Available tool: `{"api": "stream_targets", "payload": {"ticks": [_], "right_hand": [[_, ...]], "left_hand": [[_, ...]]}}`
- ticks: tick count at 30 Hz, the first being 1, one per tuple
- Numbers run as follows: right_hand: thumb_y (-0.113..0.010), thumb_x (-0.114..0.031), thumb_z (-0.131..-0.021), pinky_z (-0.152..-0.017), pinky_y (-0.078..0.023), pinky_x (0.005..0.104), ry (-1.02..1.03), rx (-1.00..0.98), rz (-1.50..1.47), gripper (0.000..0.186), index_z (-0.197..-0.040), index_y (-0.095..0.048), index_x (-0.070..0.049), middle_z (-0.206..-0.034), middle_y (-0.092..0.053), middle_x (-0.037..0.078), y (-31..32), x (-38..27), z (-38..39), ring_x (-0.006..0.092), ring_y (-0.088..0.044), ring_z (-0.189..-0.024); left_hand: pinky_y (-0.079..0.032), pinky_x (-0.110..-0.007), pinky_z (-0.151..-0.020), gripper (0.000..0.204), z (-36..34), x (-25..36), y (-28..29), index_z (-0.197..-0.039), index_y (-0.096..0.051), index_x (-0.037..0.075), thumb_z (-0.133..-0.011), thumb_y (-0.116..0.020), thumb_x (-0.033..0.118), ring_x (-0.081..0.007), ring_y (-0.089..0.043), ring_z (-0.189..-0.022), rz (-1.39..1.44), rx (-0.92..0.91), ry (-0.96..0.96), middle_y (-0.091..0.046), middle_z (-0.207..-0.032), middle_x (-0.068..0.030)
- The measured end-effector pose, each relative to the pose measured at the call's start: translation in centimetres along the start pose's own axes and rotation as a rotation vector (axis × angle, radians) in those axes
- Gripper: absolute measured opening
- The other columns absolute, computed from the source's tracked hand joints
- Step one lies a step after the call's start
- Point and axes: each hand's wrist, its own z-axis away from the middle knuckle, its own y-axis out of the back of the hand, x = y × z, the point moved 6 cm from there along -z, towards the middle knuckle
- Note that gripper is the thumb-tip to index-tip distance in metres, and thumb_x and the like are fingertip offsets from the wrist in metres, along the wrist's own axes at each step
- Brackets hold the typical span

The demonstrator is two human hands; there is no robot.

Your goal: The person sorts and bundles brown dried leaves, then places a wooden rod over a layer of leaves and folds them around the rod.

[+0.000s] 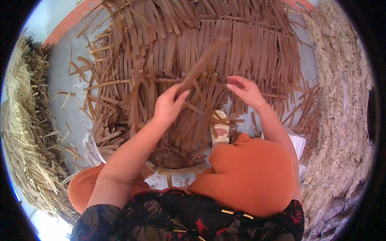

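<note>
Broadly, floor: a pale grey-white smooth floor point(68, 108) bears everything, with an orange-red band point(66, 24) along its far left edge.
Mat: a wide brown mat of flat woven palm-leaf strips point(249, 48) fills the far middle; its strips run in rows, ribbon-like and dry, with loose ends fraying at the near edge.
Left heap: a shaggy pile of pale yellow-green dried leaf strips point(28, 136) curves along the left rim, thin and stringy.
Right heap: a coarse beige fibrous mass point(341, 120) lines the right side, matted and rough.
Clothing: smooth orange cloth trousers point(253, 176) cover the bent knees; a dark patterned top with red patches point(181, 219) lies nearest.
Scraps: short brown cut strips point(104, 136) lie scattered on the near left of the mat.
Sandal: a white strapped sandal point(221, 130) rests among the strips, between the hands and nearer.
Left hand: the left hand point(167, 106) pinches one long flat brown palm strip point(199, 66), blurred, slanting up and to the far right, fingers narrow around its lower end.
Right hand: the right hand point(247, 90) rests on the mat's near edge, fingers loosely spread and bent, touching strips there, gripping nothing clearly.
</note>
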Motion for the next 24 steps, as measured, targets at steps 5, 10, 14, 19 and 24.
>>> {"api": "stream_targets", "payload": {"ticks": [5,10,14,19,24], "right_hand": [[-0.062,-0.036,-0.089,-0.08,-0.049,0.0442,0.114,0.037,0.82,0.037,-0.106,-0.061,-0.004,-0.099,-0.066,0.016,-0.8,7.6,0.9,0.0368,-0.062,-0.093],[-0.061,-0.042,-0.088,-0.07,-0.047,0.0479,0.007,-0.215,0.576,0.037,-0.092,-0.059,-0.005,-0.083,-0.064,0.018,-1.5,-1.0,0.7,0.0399,-0.061,-0.084],[-0.06,-0.04,-0.089,-0.064,-0.049,0.0453,0.123,-0.065,0.602,0.032,-0.091,-0.06,-0.008,-0.081,-0.064,0.014,-2.1,-4.5,2.2,0.0365,-0.062,-0.078],[-0.06,-0.038,-0.09,-0.062,-0.051,0.043,0.28,0.072,0.895,0.026,-0.096,-0.059,-0.012,-0.078,-0.061,0.009,-2.0,-2.9,3.2,0.031,-0.064,-0.072],[-0.06,-0.035,-0.092,-0.058,-0.049,0.0392,0.245,0.023,0.655,0.025,-0.097,-0.061,-0.011,-0.073,-0.059,0.009,-2.1,0.1,3.9,0.0289,-0.061,-0.066]], "left_hand": [[-0.037,-0.043,-0.106,0.061,2.3,-6.8,0.2,-0.138,-0.046,0.011,-0.082,-0.071,0.018,-0.0367,-0.041,-0.128,-0.495,0.296,-0.213,-0.043,-0.139,-0.0165],[-0.014,-0.062,-0.113,0.065,1.5,1.6,-4.9,-0.138,-0.049,0.029,-0.078,-0.073,0.039,-0.0385,-0.02,-0.143,-0.617,0.172,-0.51,-0.028,-0.151,-0.0154],[-0.011,-0.067,-0.111,0.045,-0.8,3.0,-5.8,-0.115,-0.061,0.027,-0.073,-0.076,0.037,-0.0375,-0.02,-0.143,-0.692,0.269,-0.501,-0.029,-0.15,-0.0154],[-0.011,-0.071,-0.109,0.031,-2.5,2.6,-6.1,-0.097,-0.064,0.023,-0.072,-0.077,0.036,-0.0347,-0.023,-0.142,-0.717,0.198,-0.507,-0.039,-0.143,-0.0121],[-0.01,-0.069,-0.11,0.035,-2.7,1.7,-7.3,-0.102,-0.064,0.025,-0.074,-0.075,0.041,-0.0345,-0.022,-0.142,-0.748,0.108,-0.466,-0.037,-0.145,-0.0113]]}}
